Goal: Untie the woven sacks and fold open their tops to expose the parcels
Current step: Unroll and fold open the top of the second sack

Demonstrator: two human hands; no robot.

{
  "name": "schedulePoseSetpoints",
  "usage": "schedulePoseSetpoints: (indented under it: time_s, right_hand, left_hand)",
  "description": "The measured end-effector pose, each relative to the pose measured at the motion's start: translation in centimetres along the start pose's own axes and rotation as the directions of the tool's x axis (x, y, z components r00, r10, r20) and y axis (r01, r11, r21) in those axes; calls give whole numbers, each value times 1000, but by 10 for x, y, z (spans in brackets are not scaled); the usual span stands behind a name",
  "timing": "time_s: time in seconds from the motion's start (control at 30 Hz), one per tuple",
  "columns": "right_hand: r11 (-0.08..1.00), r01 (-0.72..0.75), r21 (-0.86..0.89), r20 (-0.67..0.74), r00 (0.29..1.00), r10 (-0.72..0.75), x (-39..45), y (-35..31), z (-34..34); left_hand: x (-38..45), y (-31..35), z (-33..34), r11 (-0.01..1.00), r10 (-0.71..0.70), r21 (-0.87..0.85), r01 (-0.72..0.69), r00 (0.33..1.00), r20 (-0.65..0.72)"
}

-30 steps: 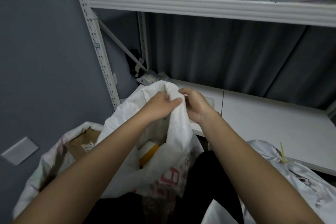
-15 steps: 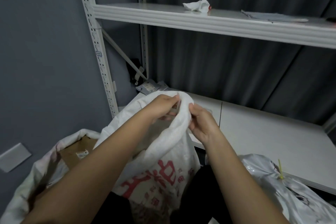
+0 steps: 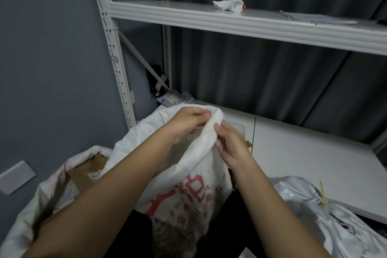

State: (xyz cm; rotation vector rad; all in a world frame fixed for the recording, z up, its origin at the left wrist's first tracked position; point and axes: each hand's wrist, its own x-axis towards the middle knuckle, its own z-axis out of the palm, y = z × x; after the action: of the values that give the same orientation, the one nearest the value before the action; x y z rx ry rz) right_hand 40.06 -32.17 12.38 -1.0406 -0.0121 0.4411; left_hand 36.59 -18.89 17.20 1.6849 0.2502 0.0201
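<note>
Dim, cool indoor light from above and in front. The shelf (image 3: 240, 22) and white sack (image 3: 201, 142) catch most brightness; the curtain (image 3: 261, 81) falls into shadow. Soft focus overall; wide-angle bending at edges; faint sheen on the plastic bag (image 3: 303, 199).

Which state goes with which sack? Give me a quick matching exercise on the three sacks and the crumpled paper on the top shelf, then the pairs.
Things:
1. sack with red print
2. left sack
3. silver sack
4. crumpled paper

States:
A. closed with a yellow tie
B. lying on the upper shelf
C. rim rolled and gripped by the left hand and right hand
D. top open, a cardboard parcel showing

Pairs: 1-C, 2-D, 3-A, 4-B
</note>
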Motion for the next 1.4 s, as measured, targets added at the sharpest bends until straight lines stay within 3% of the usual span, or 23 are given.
schedulePoseSetpoints:
  time_s: [0.07, 0.1, 0.17, 0.2, 0.27, 0.37, 0.47, 0.53, 0.6, 0.67, 0.7, 0.73, 0.77, 0.8, 0.83, 0.87, 0.97, 1.03, 1.1, 1.2, 1.27, 1.33, 1.4]
  right_hand:
    - [973, -31, 230, 26, 999, 26, 5, 2, 1]
    - [985, 10, 170, -39, 999, -3, 3, 5, 4]
    - [949, 166, -267, -198, 955, -222, -2, 10, 8]
    - [833, 232, -502, -199, 906, -372, -6, 12, 9]
    - [675, 307, -671, -85, 872, -482, -14, 13, 8]
    - [720, 299, -626, 29, 932, -362, -24, 18, 13]
    - [935, 93, -343, -174, 972, -161, -9, 17, 10]
    - [997, -69, 41, -110, 991, 73, 2, 13, 6]
    - [952, -95, 291, -11, 995, 103, 6, 16, 3]
    - [983, -34, 181, -29, 999, 40, -2, 19, 7]
    - [995, 63, -79, -55, 996, -68, -6, 19, 8]
    - [869, 200, -452, -20, 972, -234, -9, 16, 6]
    - [543, 341, -767, 122, 909, -399, -10, 11, 1]
    - [143, 453, -880, 349, 821, -451, -9, 3, -3]
    - [-176, 534, -827, 559, 744, -366, -7, -6, -4]
    - [-376, 582, -721, 675, 713, -192, -4, -16, -3]
    - [-581, 605, -545, 634, 750, 186, 4, -34, 12]
    - [-523, 584, -620, 558, 797, 229, 9, -43, 20]
    - [-303, 558, -772, 514, 829, 219, 20, -51, 21]
    - [72, 438, -896, 443, 871, 210, 24, -64, 20]
    - [214, 368, -905, 414, 879, 236, 23, -71, 21]
    - [243, 384, -891, 437, 872, 223, 22, -78, 22]
    - [142, 438, -888, 459, 864, 208, 20, -86, 21]
  left_hand:
    - [-4, -6, -3, 983, 25, 180, -21, 999, -24]
    - [-5, -10, -4, 971, 43, 237, -29, 998, -53]
    - [-3, -17, -5, 972, 55, 235, -26, 992, -116]
    - [-2, -21, -6, 979, 51, 201, -20, 988, -149]
    - [-1, -24, -5, 992, 49, 123, -25, 979, -198]
    - [-1, -21, 1, 1000, -14, -29, 10, 991, -131]
    - [-9, -16, 2, 979, -43, -197, 49, 999, 34]
    - [-17, -19, -4, 997, 26, -79, -22, 999, 47]
    - [-21, -27, -10, 961, 109, 257, -101, 994, -19]
    - [-21, -37, -15, 903, 125, 423, -73, 988, -96]
    - [-21, -41, -17, 910, 104, 412, -48, 988, -114]
    - [-21, -45, -19, 924, 87, 380, -37, 990, -114]
    - [-22, -47, -20, 933, 78, 359, -36, 992, -103]
    - [-23, -48, -19, 935, 76, 351, -45, 994, -74]
    - [-22, -48, -17, 939, 72, 339, -53, 996, -44]
    - [-23, -47, -16, 946, 67, 319, -56, 998, -21]
    - [-27, -39, -13, 959, 29, 283, -26, 1000, -7]
    - [-36, -38, -18, 966, 12, 258, -2, 999, -35]
    - [-48, -47, -23, 924, 41, 381, -23, 998, -40]
    - [-62, -65, -27, 609, 302, 774, -173, 953, -25]
    - [-56, -57, -40, 374, 470, 910, -178, 883, -21]
    - [-42, -41, -58, 223, 578, 963, -152, 816, -5]
    - [-31, -27, -70, 185, 625, 965, -188, 780, 32]
